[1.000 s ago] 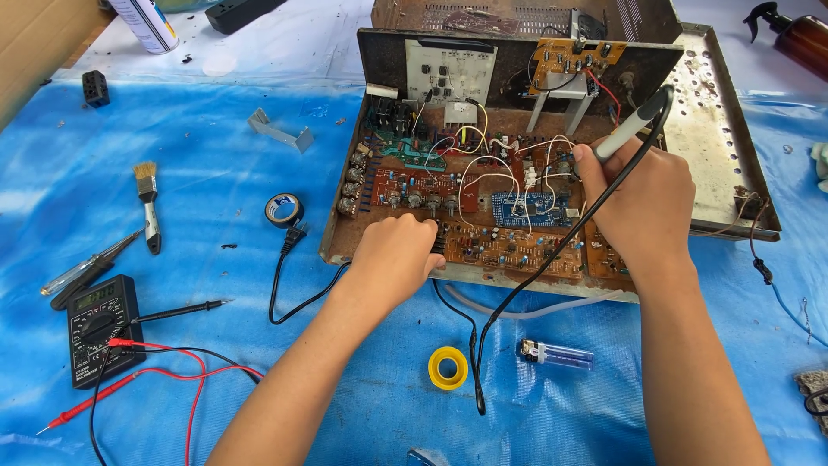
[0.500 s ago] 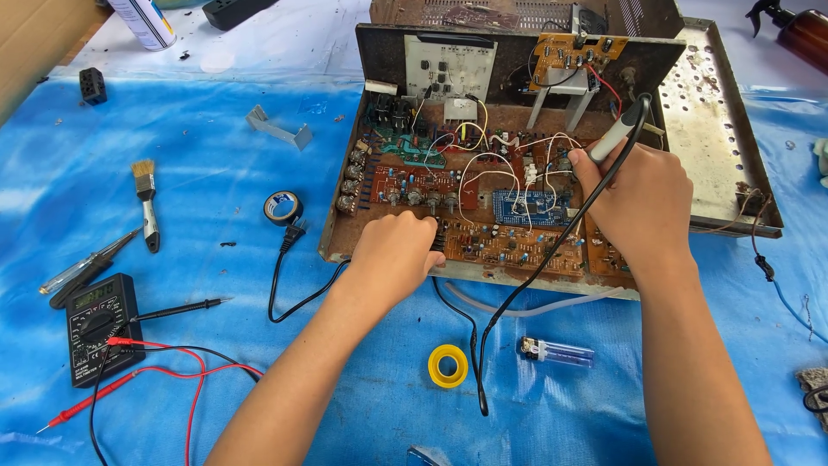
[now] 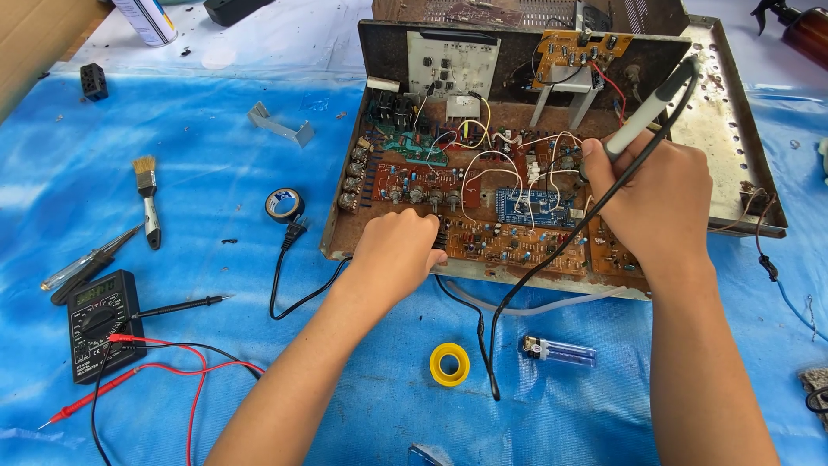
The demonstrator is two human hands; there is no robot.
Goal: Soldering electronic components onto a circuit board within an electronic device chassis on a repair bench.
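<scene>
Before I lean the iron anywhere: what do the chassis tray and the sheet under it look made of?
Chassis tray: looks like bare sheet metal, dull with brown rust specks and punched holes. Sheet: seems a thin blue plastic tarp, glossy and creased. The soldering iron is in the right hand.

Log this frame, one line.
left hand: resting on circuit board | right hand: holding soldering iron over board | lighter, yellow tape nearby

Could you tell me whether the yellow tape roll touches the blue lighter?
Apart. The head view shows blue sheet between the yellow tape roll and the blue lighter.
</scene>
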